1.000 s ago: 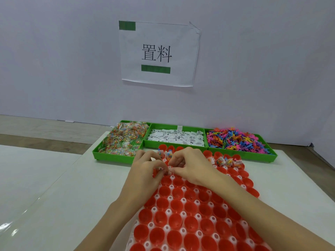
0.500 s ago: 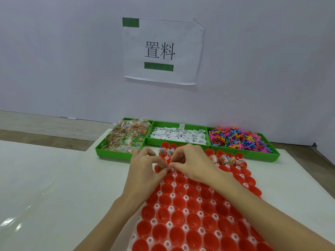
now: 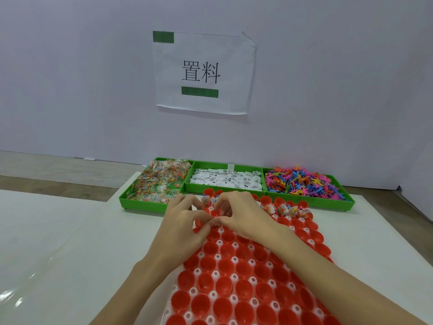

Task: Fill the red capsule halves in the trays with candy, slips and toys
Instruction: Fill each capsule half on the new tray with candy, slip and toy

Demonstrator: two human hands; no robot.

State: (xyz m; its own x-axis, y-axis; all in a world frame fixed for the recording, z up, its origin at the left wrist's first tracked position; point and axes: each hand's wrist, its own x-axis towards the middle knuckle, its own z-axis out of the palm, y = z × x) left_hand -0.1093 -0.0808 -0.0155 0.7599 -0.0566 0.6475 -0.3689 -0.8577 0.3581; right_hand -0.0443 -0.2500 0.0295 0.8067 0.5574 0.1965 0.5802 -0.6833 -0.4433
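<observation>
Your fingers [image 3: 206, 225] met over the far left part of the white plastic tray of red capsule halves [image 3: 243, 285]. The left hand [image 3: 185, 227] and the right hand [image 3: 239, 216] each had thumb and forefinger curled in a pinch, tips nearly touching one another just above a red cup; something small sat between them, too small to tell what it was. Your other fingers arched loosely above the tray, and both forearms ran back toward you across the red cups.

In the far row, a few cups to the right of your hands held small clear candy packets [image 3: 284, 210]; one more filled cup showed between your hands.

Beyond the tray three green plastic bins stood side by side on the white surface [image 3: 70, 242]: the left bin [image 3: 140, 204] with clear packets of coloured candy, the middle bin [image 3: 225, 189] with white printed slips whose print was too small to read, and the right bin [image 3: 328, 201] with a heap of bright plastic toys.

On the wall behind hung a white paper sign [image 3: 203, 71] that read "置料", with a green block at its top left corner and another under the characters.
</observation>
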